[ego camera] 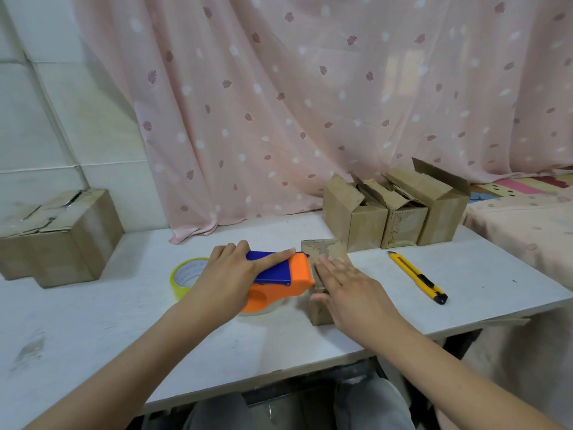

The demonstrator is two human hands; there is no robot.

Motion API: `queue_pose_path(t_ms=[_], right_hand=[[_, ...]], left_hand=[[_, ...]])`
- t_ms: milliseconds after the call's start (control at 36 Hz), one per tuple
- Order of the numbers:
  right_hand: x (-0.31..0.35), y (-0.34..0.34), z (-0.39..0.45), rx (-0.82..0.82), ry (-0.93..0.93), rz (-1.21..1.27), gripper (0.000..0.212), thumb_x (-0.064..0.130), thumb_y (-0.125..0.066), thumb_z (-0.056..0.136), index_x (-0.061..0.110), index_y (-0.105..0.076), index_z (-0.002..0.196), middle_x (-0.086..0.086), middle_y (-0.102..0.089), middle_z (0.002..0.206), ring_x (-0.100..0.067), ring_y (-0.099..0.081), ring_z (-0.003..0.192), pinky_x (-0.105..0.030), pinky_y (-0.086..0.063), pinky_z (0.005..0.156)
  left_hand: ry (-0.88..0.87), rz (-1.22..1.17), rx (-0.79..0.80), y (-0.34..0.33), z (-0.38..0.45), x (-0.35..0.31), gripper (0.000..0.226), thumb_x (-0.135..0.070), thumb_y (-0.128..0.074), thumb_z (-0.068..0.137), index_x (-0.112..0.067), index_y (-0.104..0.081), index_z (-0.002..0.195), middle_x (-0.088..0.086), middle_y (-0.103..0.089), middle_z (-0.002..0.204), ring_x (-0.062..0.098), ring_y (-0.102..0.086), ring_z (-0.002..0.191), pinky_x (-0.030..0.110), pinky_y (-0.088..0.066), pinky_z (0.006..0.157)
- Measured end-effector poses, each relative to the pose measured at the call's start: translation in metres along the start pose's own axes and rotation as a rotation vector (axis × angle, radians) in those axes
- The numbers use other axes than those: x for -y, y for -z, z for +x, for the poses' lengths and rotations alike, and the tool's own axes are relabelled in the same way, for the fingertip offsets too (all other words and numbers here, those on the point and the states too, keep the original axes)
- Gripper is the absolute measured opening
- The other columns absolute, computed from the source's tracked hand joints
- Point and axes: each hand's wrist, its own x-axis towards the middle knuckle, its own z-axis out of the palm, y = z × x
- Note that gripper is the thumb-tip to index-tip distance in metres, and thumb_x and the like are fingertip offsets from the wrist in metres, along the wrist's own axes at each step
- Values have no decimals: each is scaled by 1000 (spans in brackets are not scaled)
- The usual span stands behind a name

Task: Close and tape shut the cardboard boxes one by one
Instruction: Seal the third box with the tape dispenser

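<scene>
Under the right hand, laid flat with fingers spread, sits the small cardboard box, flaps pressed closed. Left hand grips the orange tape dispenser, blade at the box edge. Taping step underway, likely; next: pull tape across the seam. Beyond the right hand: open boxes waiting.

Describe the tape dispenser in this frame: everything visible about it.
The tape dispenser looks like plastic: a blue handle piece on top, an orange body below, and a toothed cutting edge at its right end. A roll of clear tape sits in its lower part. It is near the middle of the white table. The left hand grips it from above, forefinger along the blue part. Its cutting end meets the small cardboard box, where the right hand lies flat.
</scene>
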Motion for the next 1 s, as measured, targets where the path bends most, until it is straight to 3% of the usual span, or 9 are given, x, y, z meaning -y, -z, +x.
queue_pose_path(t_ms=[167, 250, 333, 417, 500, 667, 778, 861, 1000], right_hand=[[0, 4, 1, 16, 0, -17, 59, 51, -37, 96, 11, -76, 114, -4, -74, 116, -17, -72, 104, -25, -49, 90], [4, 8, 0, 8, -29, 16, 72, 53, -19, 99, 8, -65, 131, -8, -63, 136, -20, -62, 124, -29, -35, 105], [8, 23, 3, 113, -50, 172, 81, 62, -3, 98, 14, -41, 151, -4, -39, 158, -21, -33, 147, -33, -29, 116], [17, 41, 13, 35, -133, 162, 61, 52, -13, 105, 16, -62, 112, -6, -63, 119, -28, -52, 121, -37, -43, 83], [26, 56, 31, 58, -265, 200, 49, 45, -26, 107, 13, -57, 86, -11, -63, 98, -31, -58, 104, -38, -45, 92], [25, 43, 73, 279, -576, 437, 29, 37, -65, 89, 18, -44, 96, -11, -58, 112, -43, -55, 112, -56, -44, 100], [23, 37, 91, 415, -606, 366, 42, 32, -73, 81, 14, -43, 105, -9, -55, 97, -35, -59, 101, -42, -49, 81], [23, 44, 100, 554, -612, 294, 66, 34, -70, 83, 9, -37, 135, -7, -46, 90, -31, -50, 93, -36, -44, 75], [24, 68, 108, 687, -482, 107, 30, 39, -56, 94, 10, -51, 90, -6, -45, 85, -22, -51, 70, -30, -46, 65]], left_hand=[[36, 18, 157, 12, -13, 16, 110, -24, -70, 80, -61, 9, 146, -2, -38, 91, 21, -43, 82, 36, -36, 82], [46, 82, 90, 3, -29, 29, 112, -20, -82, 62, -52, -21, 150, -1, -40, 78, 22, -46, 66, 38, -42, 70], [15, 133, 205, 15, -28, 20, 108, -23, -73, 77, -56, 1, 149, 2, -45, 93, 26, -51, 84, 41, -40, 85], [-14, 188, 247, 17, -17, 7, 104, -25, -70, 80, -61, 1, 146, 5, -45, 102, 28, -49, 93, 43, -36, 92], [-1, 195, 290, 16, -8, -1, 94, -27, -69, 79, -61, -14, 148, 6, -47, 100, 29, -49, 90, 43, -37, 91], [63, 155, 237, 18, -11, 2, 89, -25, -53, 92, -60, 8, 148, 6, -42, 116, 29, -45, 107, 40, -28, 100], [71, 146, 246, 20, -14, 3, 86, -27, -51, 95, -59, 9, 148, 7, -42, 119, 29, -44, 110, 41, -28, 102], [65, 149, 239, 21, -14, 1, 86, -28, -51, 95, -59, 9, 148, 6, -41, 119, 29, -43, 111, 42, -27, 102], [67, 146, 231, 19, -14, 0, 87, -27, -52, 96, -58, 10, 149, 7, -41, 120, 30, -43, 111, 42, -27, 101]])
